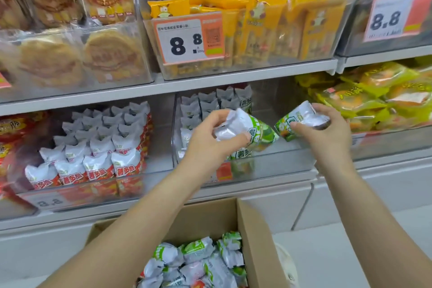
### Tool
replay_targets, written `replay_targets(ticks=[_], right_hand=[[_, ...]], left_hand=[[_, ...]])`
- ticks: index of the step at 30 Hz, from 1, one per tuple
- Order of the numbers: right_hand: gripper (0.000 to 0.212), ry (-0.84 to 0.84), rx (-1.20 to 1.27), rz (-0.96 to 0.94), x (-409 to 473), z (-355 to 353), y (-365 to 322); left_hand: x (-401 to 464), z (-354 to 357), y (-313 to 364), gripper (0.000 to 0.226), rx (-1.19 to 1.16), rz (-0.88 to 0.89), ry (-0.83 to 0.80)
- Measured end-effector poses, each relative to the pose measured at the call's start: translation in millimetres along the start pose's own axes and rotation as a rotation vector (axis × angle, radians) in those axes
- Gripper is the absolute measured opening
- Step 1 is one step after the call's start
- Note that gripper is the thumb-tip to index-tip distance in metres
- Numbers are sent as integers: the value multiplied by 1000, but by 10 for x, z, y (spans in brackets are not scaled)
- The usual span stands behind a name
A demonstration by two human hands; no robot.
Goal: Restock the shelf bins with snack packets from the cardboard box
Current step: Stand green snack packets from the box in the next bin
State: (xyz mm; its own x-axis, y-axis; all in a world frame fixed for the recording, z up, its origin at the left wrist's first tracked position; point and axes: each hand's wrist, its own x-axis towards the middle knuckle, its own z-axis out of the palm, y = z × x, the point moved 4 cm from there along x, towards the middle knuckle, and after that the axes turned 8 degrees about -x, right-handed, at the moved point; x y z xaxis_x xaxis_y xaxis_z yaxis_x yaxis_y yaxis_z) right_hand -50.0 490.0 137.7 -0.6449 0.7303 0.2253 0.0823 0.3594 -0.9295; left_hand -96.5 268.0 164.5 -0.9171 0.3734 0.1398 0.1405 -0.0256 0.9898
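2 green pkts [256, 132] in transit: L hand [211, 138] grips one, R hand [327, 133] other [299, 123]. Step: loading clear bin [268, 166]. Next: drop in upright, back to box [254, 241].

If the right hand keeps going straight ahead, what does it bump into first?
Probably the clear bin in front of it: the right hand with its green packet points into the bin's bare right side, though depth is unclear.

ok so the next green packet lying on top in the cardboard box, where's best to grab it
Probably pinch the topmost green packet by its crimped silver end, coming straight down from above: the cardboard box walls block the sides, and neighbours crowd its body.
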Motion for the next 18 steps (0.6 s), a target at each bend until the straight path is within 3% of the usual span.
replay_targets(ticks=[3, 8, 10, 14, 18], right_hand=[[57, 5, -103, -32, 84, -17, 135], [50, -36, -234, -134, 219, 65, 277], [47, -97, -361, -194, 282, 154, 240], [42, -268, -503, -255, 462, 449, 171], [29, -496, -520, -226, 623, 745, 258]], left_hand=[[310, 307, -64, 34, 130, 86, -28], [733, 587, -347, 47, 846, 192, -106], [830, 607, -437, 50, 1013, 215, -174], [917, 556, -620, 67, 1173, 216, -235], [926, 543, -653, 77, 1185, 268, -213]])
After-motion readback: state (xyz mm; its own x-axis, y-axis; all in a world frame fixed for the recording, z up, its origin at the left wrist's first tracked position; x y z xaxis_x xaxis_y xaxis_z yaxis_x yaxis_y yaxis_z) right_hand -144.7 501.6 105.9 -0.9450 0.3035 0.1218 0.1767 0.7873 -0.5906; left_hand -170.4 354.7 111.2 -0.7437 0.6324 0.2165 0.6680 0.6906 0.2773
